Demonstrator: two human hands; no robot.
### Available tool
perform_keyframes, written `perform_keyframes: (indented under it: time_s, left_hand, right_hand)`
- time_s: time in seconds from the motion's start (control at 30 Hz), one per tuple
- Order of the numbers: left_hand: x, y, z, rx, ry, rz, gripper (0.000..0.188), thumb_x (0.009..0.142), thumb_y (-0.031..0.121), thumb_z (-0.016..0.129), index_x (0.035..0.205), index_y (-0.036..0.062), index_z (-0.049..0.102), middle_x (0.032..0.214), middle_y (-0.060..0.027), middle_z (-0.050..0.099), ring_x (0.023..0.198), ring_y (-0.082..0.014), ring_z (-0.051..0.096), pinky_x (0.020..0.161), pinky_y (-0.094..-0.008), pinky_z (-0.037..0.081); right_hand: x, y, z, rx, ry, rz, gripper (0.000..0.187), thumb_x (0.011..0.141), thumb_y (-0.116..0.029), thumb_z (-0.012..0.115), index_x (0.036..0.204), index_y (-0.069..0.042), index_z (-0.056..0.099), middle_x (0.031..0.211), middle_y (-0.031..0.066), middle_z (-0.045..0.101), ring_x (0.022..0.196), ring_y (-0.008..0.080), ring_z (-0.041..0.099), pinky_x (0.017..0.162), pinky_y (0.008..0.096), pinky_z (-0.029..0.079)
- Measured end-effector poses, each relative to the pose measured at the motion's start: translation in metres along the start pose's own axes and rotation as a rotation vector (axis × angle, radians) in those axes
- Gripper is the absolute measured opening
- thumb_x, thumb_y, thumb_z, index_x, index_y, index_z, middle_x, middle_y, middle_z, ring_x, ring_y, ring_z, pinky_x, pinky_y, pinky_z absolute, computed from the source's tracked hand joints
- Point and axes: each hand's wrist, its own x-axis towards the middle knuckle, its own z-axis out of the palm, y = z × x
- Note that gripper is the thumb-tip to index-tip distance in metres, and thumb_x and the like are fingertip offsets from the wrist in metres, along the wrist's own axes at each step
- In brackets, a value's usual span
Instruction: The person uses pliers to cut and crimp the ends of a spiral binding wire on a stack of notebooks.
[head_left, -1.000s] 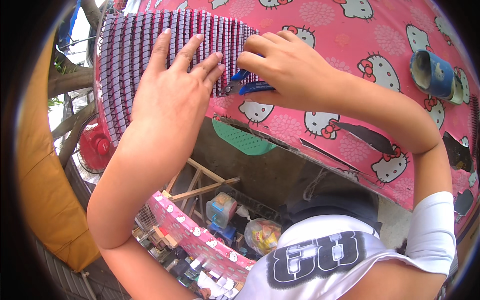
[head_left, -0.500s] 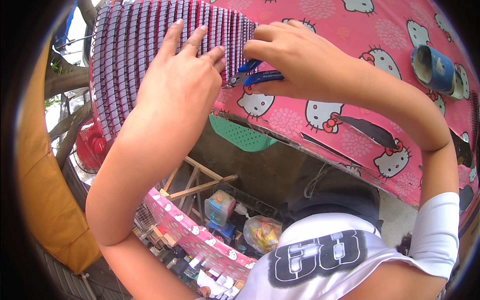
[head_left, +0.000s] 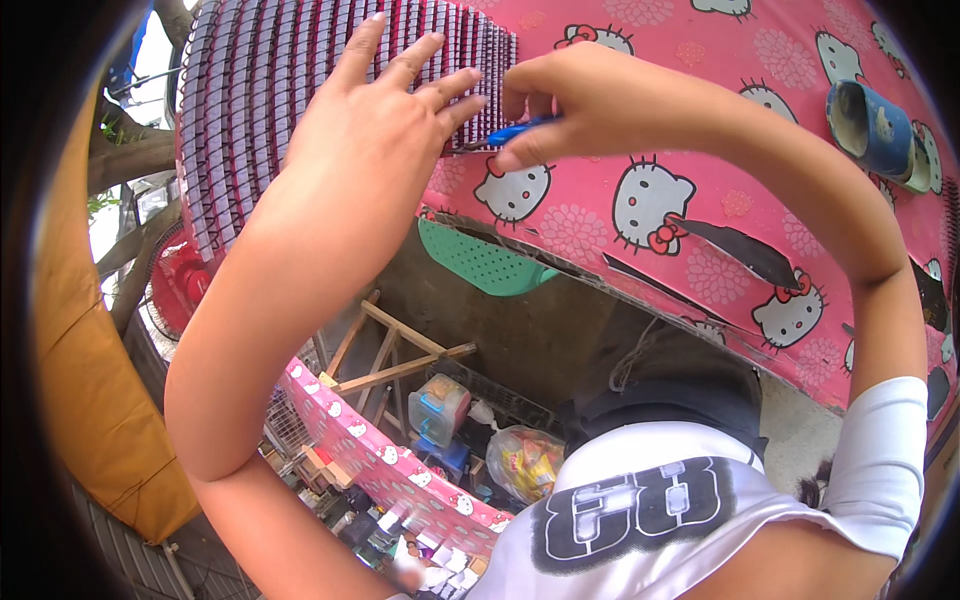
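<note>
A mat-like panel point(head_left: 245, 110) of lilac-grey segments in long rows, with dark lines crossing them, covers the far left of the table. My left hand point(head_left: 370, 130) lies over its right part with the fingers spread flat. Beside the panel's right edge, my right hand point(head_left: 600, 105) is closed around small nippers point(head_left: 518, 131) with blue handles. The nippers' jaws reach the panel's near right corner, close to the left hand's fingers. Whether the jaws grip anything I cannot tell, as they are partly hidden.
A pink patterned cloth point(head_left: 575, 230), torn near the front edge, covers the table. To the right lies a blue cup-like container point(head_left: 868, 130). Below are a green perforated basket point(head_left: 480, 262), a wooden frame point(head_left: 400, 365), a clear plastic tub point(head_left: 437, 410) and a red fan point(head_left: 180, 285).
My left hand has shifted slightly up the panel and its fingers spread wider. My right hand has turned, and less of the nippers shows, with their handles looking closer together.
</note>
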Motion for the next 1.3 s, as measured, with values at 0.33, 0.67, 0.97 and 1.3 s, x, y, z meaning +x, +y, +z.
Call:
perform_keyframes:
  time_s: [0.33, 0.67, 0.97, 1.3]
  left_hand:
    - [0.003, 0.001, 0.007, 0.011, -0.070, 0.000, 0.064, 0.075, 0.001, 0.061, 0.136, 0.0151, 0.052, 0.145, 0.0043, 0.046, 0.138, -0.0169, 0.036, 0.119, -0.0452, 0.017]
    - [0.013, 0.006, 0.017, 0.002, -0.010, 0.005, 0.057, 0.078, 0.014, 0.066, 0.133, 0.0095, 0.053, 0.144, -0.0013, 0.047, 0.139, -0.0182, 0.035, 0.116, -0.0480, 0.020]
    - [0.017, 0.005, 0.011, -0.014, 0.030, 0.048, 0.048, 0.072, 0.006, 0.068, 0.120, 0.0014, 0.061, 0.131, -0.0075, 0.058, 0.132, -0.0230, 0.045, 0.112, -0.0433, 0.031]
    - [0.020, 0.013, 0.021, 0.007, -0.026, 0.016, 0.059, 0.079, 0.013, 0.066, 0.136, 0.0107, 0.052, 0.145, -0.0001, 0.046, 0.138, -0.0193, 0.037, 0.115, -0.0455, 0.020]
  right_hand:
    - [-0.004, 0.022, 0.018, -0.236, 0.291, -0.331, 0.035, 0.072, -0.032, 0.078, 0.088, -0.002, 0.065, 0.080, 0.0134, 0.065, 0.076, 0.0265, 0.066, 0.067, 0.0383, 0.052]
    - [-0.010, 0.019, 0.009, -0.209, 0.120, -0.080, 0.040, 0.076, -0.037, 0.077, 0.094, -0.004, 0.065, 0.085, 0.0107, 0.063, 0.081, 0.0229, 0.064, 0.070, 0.0361, 0.051]
    - [0.003, 0.027, 0.020, -0.440, 0.293, -0.362, 0.039, 0.070, -0.034, 0.079, 0.094, -0.006, 0.066, 0.090, 0.0109, 0.066, 0.081, 0.0249, 0.066, 0.070, 0.0408, 0.051]
    - [-0.003, 0.025, 0.010, -0.228, 0.101, -0.152, 0.045, 0.074, -0.039, 0.076, 0.100, -0.003, 0.067, 0.087, 0.0146, 0.067, 0.080, 0.0277, 0.068, 0.069, 0.0425, 0.055]
